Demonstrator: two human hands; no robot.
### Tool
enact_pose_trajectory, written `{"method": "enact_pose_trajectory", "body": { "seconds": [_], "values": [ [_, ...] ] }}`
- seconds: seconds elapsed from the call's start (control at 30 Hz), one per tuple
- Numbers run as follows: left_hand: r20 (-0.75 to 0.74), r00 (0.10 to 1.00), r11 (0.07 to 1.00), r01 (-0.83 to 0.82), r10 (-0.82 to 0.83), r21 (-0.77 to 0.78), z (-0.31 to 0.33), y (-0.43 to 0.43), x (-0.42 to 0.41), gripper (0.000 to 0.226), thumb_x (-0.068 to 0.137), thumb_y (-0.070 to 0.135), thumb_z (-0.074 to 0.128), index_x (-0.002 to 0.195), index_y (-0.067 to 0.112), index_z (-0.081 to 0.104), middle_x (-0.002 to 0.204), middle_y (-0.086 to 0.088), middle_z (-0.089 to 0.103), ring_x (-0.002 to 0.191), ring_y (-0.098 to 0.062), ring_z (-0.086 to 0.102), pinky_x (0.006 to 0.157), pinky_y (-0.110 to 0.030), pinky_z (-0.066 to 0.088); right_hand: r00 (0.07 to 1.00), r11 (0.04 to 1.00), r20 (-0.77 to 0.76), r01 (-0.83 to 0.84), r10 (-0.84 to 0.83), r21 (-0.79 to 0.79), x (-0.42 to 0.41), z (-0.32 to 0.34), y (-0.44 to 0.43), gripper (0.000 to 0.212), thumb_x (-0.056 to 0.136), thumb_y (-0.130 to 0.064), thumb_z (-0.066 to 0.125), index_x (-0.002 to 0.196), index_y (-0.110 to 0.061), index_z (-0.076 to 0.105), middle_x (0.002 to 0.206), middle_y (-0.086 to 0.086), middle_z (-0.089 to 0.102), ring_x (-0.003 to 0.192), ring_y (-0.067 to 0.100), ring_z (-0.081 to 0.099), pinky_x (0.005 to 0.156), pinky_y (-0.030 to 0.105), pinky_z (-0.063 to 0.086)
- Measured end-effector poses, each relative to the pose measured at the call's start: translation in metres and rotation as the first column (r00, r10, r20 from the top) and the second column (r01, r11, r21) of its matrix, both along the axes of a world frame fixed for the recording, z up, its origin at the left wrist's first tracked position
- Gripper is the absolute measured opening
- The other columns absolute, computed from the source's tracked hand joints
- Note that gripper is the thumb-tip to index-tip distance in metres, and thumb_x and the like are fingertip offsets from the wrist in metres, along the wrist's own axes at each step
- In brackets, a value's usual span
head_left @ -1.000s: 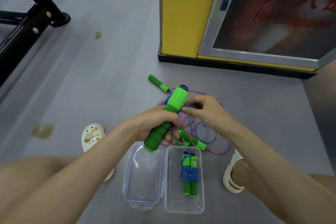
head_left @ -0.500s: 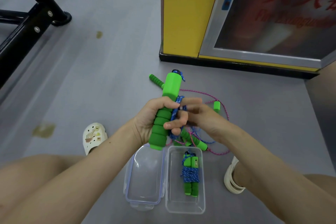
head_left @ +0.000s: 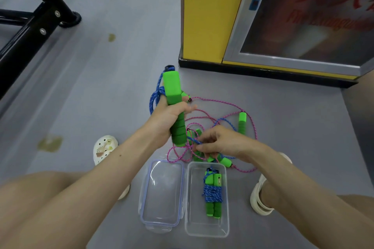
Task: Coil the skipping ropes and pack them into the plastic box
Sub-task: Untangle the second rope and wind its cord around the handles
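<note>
Left hand (head_left: 168, 119) clenched around upright green handle (head_left: 175, 107), blue rope (head_left: 155, 95) looped on its far-left side, right hand (head_left: 220, 143) pinching blue rope low beside handle, plastic box (head_left: 206, 230) near, one coiled rope (head_left: 212, 195) inside, lid (head_left: 162, 222) touching box's left edge, open floor (head_left: 111, 97) left.

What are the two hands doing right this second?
Left hand: closed around a green foam handle, held upright.
Right hand: fingers pinched on the blue rope just below that handle.
</note>
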State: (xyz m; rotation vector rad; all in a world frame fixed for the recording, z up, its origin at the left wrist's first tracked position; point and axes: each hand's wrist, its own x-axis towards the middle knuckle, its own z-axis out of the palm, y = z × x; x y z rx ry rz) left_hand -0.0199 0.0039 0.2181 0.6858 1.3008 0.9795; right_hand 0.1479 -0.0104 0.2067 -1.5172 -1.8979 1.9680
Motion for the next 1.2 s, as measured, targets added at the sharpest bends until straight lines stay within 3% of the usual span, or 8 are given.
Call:
{"method": "enact_pose_trajectory", "body": {
  "seconds": [0.1, 0.2, 0.33, 0.5, 0.73, 0.9, 1.0, 1.2],
  "values": [
    [-0.356, 0.908, 0.973, 0.230, -0.219, -0.014, -0.004, 0.000, -0.006, 0.036, 0.073, 0.011, 0.068, 0.096, 0.030, 0.048, 0.123, -0.014, 0.060, 0.112, -0.030, 0.060, 0.094, -0.043, 0.047, 0.998, 0.997, 0.020, 0.060, -0.062, 0.056, 0.004, 0.001, 0.005, 0.012, 0.086, -0.014, 0.067, 0.086, -0.003, 0.070, 0.069, 0.007, 0.059, 0.063, 0.012, 0.051, 0.058, 0.020, 0.041],
    [-0.414, 0.828, 0.925, 0.353, -0.378, -0.141, -0.006, -0.005, -0.008, 0.033, 0.079, 0.004, 0.064, 0.104, 0.022, 0.052, 0.120, -0.017, 0.062, 0.096, -0.025, 0.060, 0.091, -0.045, 0.049, 0.975, 0.958, 0.010, 0.216, -0.222, 0.186, 0.010, 0.003, 0.013, 0.007, 0.084, -0.016, 0.070, 0.082, -0.010, 0.072, 0.072, 0.006, 0.061, 0.070, 0.013, 0.052, 0.068, 0.028, 0.041],
    [-0.195, 0.791, 0.806, 0.521, -0.579, -0.279, -0.005, -0.011, -0.005, 0.042, 0.072, 0.004, 0.066, 0.112, 0.006, 0.054, 0.110, -0.022, 0.067, 0.099, -0.036, 0.065, 0.093, -0.043, 0.050, 0.936, 0.920, -0.101, 0.352, -0.339, 0.172, 0.014, 0.006, 0.019, 0.008, 0.086, -0.015, 0.067, 0.082, -0.020, 0.070, 0.077, 0.001, 0.066, 0.076, 0.011, 0.056, 0.075, 0.025, 0.043],
    [0.082, 0.783, 0.741, 0.613, -0.617, -0.276, 0.003, -0.015, -0.001, 0.002, 0.081, -0.002, 0.053, 0.081, 0.000, 0.052, 0.054, -0.012, 0.057, 0.043, -0.020, 0.054, 0.061, -0.032, 0.052, 0.907, 0.894, -0.147, 0.416, -0.395, 0.167, 0.013, 0.004, 0.019, 0.010, 0.087, -0.012, 0.065, 0.096, -0.009, 0.070, 0.086, 0.007, 0.071, 0.081, 0.009, 0.062, 0.082, 0.022, 0.046],
    [0.571, 0.553, 0.624, 0.777, -0.607, -0.089, 0.004, -0.016, -0.004, 0.037, 0.069, 0.010, 0.057, 0.104, 0.006, 0.068, 0.044, -0.001, 0.040, 0.033, -0.011, 0.038, 0.062, -0.037, 0.057, 0.802, 0.821, -0.242, 0.569, -0.546, 0.034, 0.014, 0.005, 0.020, 0.027, 0.067, -0.029, 0.075, 0.084, -0.010, 0.065, 0.079, 0.003, 0.064, 0.075, 0.010, 0.057, 0.078, 0.024, 0.043],
    [0.704, 0.453, 0.685, 0.725, -0.547, 0.065, 0.001, -0.017, -0.001, 0.044, 0.066, 0.014, 0.072, 0.108, 0.003, 0.064, 0.045, -0.002, 0.044, 0.034, -0.011, 0.043, 0.065, -0.036, 0.058, 0.837, 0.860, -0.210, 0.510, -0.505, -0.036, 0.008, 0.001, 0.012, 0.013, 0.089, -0.021, 0.061, 0.084, -0.011, 0.067, 0.071, 0.000, 0.065, 0.065, 0.008, 0.055, 0.063, 0.014, 0.044],
    [0.729, 0.474, 0.765, 0.635, -0.494, 0.106, 0.002, -0.016, 0.002, 0.059, 0.067, 0.014, 0.069, 0.121, -0.001, 0.052, 0.047, -0.003, 0.047, 0.036, -0.012, 0.045, 0.066, -0.034, 0.057, 0.850, 0.889, -0.261, 0.441, -0.457, -0.120, 0.000, -0.001, 0.005, 0.018, 0.095, -0.008, 0.051, 0.099, -0.007, 0.068, 0.078, 0.005, 0.069, 0.067, 0.011, 0.062, 0.063, 0.016, 0.051],
    [0.761, 0.602, 0.947, 0.318, -0.244, 0.051, 0.000, -0.011, 0.009, 0.087, 0.061, 0.007, 0.067, 0.143, 0.009, 0.038, 0.052, -0.005, 0.047, 0.042, -0.015, 0.047, 0.072, -0.036, 0.056, 0.958, 0.966, -0.131, 0.259, -0.257, 0.004, -0.003, -0.003, 0.001, 0.027, 0.095, -0.001, 0.046, 0.078, -0.009, 0.065, 0.072, 0.008, 0.064, 0.060, 0.015, 0.050, 0.062, 0.026, 0.041]
  ]
}}
